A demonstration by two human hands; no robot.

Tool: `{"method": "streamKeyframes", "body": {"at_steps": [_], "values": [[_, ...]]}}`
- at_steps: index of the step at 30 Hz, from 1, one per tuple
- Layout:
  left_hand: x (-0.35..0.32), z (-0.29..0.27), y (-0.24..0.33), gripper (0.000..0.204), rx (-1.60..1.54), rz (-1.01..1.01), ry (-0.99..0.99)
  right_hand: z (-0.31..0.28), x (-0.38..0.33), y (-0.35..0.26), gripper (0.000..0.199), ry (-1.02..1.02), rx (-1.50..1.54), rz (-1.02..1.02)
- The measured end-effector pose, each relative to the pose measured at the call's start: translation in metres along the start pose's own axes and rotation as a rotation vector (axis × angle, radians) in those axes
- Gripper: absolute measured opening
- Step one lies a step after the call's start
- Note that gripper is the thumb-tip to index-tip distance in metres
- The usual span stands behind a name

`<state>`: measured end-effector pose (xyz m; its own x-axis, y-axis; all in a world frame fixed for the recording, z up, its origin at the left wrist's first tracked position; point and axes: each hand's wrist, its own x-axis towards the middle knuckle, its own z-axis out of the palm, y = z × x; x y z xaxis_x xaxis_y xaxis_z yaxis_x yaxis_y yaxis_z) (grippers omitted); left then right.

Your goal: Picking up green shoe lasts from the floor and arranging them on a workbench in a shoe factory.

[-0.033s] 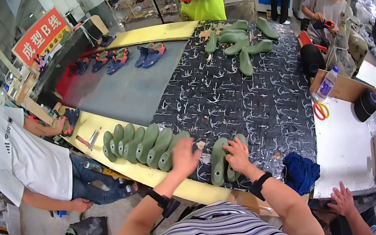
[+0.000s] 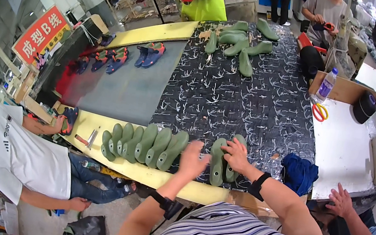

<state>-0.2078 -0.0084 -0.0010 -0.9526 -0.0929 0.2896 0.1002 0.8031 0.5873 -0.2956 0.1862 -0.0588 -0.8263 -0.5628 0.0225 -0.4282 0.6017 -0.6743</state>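
Note:
Two green shoe lasts [image 2: 216, 165] stand side by side near the table's front edge. My right hand [image 2: 237, 156] lies across the right one of this pair, fingers spread toward the other; its palm side is hidden, and it seems to touch them. Just left of the pair, my left hand [image 2: 194, 160] is raised above the table, open, its thumb pointing at the lasts and nothing visible in it. Beyond it on the left runs a row of several green shoe lasts [image 2: 145, 144], leaning close against each other.
More green lasts [image 2: 245, 63] lie loose at the table's far end. Navy-and-orange shoes [image 2: 150, 54] stand on the grey surface. A hammer-like tool [image 2: 92, 138], blue cloth [image 2: 299, 174], scissors [image 2: 320, 112] and bottle [image 2: 327, 84] lie around. Co-workers stand left, right and across.
My left hand has shifted slightly right, away from the row and closer to the pair of lasts. My right hand has hardly moved.

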Motion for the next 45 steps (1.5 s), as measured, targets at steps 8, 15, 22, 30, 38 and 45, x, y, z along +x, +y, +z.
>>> {"method": "streamKeyframes", "body": {"at_steps": [8,15,22,30,38,45], "values": [[-0.046,0.041,0.044,0.06,-0.078,-0.014,-0.282,-0.051,0.041,0.022,0.065,-0.183,-0.174,0.142],[-0.06,0.023,0.031,0.048,-0.194,-0.107,-0.184,-0.08,0.077,0.025,0.055,-0.508,-0.107,0.249],[-0.069,0.01,0.011,0.039,-0.152,-0.164,0.035,-0.125,0.081,0.043,0.036,-0.442,0.383,0.342],[-0.038,-0.005,0.007,0.05,-0.021,-0.395,-0.116,-0.096,0.113,0.05,0.033,-0.323,1.051,0.68],[-0.035,0.004,0.002,0.054,-0.014,-0.478,0.03,-0.038,0.313,0.098,0.023,-0.055,1.303,0.42],[-0.03,0.003,-0.005,0.054,0.129,-0.426,0.113,-0.042,0.327,0.031,0.029,-0.407,0.966,0.237]]}}
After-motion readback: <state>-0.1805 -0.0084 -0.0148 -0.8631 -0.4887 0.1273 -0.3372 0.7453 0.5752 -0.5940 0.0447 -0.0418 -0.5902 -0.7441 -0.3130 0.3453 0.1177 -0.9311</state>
